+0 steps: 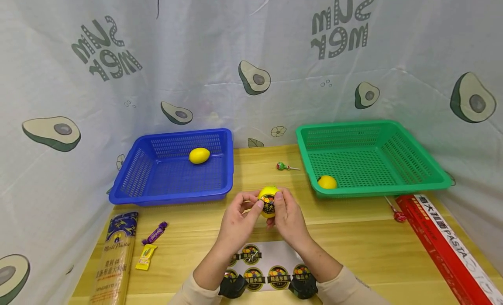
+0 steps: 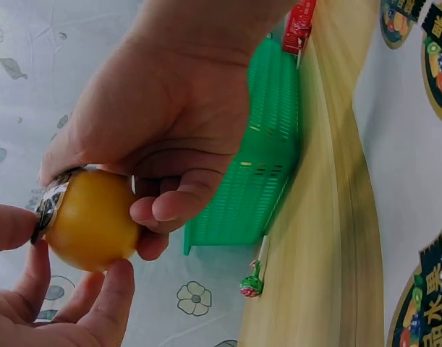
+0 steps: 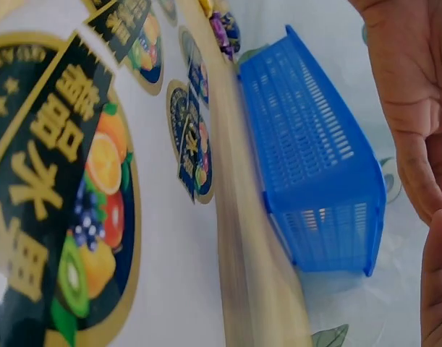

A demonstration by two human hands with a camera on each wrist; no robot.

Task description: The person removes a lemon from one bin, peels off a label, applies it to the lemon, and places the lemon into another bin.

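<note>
A yellow lemon (image 1: pixel 269 190) is held between both hands above the table. A round black-and-gold fruit label (image 1: pixel 269 203) lies on the side facing me. My left hand (image 1: pixel 237 222) grips the lemon from the left, thumb at the label's edge. From the other side my right hand (image 1: pixel 290 217) holds it, thumb on the label's right part. In the left wrist view the lemon (image 2: pixel 98 224) shows its underside, with fingers of both hands around it. The right wrist view shows only parts of the hands. Below them lies a white sheet of labels (image 1: pixel 267 248).
A blue basket (image 1: pixel 173 195) holding a lemon (image 1: pixel 199 155) stands back left. The green basket (image 1: pixel 385 190) at back right holds another yellow fruit (image 1: pixel 327 181). Spaghetti (image 1: pixel 114 257), candies (image 1: pixel 146 257), lollipops (image 1: pixel 280 166) and a red pasta box (image 1: pixel 444 248) lie around.
</note>
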